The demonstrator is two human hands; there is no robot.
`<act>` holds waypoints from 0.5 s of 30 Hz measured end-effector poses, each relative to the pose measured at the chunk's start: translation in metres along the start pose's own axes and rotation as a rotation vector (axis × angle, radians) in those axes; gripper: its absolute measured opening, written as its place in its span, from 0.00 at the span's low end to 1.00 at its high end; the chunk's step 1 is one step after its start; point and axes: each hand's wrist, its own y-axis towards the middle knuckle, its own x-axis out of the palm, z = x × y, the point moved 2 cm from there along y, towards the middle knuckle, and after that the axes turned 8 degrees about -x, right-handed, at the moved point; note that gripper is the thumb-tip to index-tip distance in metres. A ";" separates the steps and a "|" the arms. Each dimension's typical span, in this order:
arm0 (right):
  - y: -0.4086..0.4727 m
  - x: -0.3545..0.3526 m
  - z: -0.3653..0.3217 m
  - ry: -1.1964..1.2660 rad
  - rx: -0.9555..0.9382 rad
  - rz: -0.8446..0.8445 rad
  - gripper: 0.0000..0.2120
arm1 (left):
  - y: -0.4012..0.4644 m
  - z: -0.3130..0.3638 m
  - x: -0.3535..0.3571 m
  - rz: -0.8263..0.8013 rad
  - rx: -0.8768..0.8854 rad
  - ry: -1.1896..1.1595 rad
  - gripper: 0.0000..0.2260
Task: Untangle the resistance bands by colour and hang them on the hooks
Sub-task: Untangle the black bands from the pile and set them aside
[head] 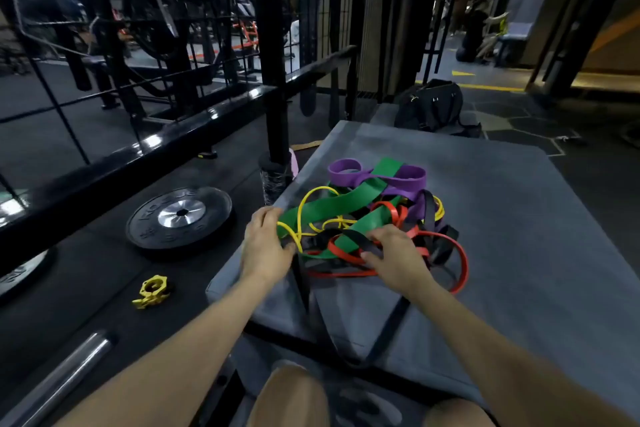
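Observation:
A tangled heap of resistance bands lies on a grey padded platform. A wide green band crosses the heap, a purple band sits at its far side, a thin yellow band loops on the left, a red band curls at the right, and a black band trails off the near edge. My left hand rests on the heap's left edge, fingers curled at the yellow and green bands. My right hand presses on the red and black bands, fingers spread.
A black weight plate and a yellow barbell collar lie on the dark floor to the left, with a steel bar end nearer. A black rack with upright post stands behind. A black bag sits beyond the platform.

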 end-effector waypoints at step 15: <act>0.046 0.055 -0.035 -0.144 -0.165 -0.116 0.21 | 0.024 -0.038 -0.002 -0.209 0.091 0.067 0.34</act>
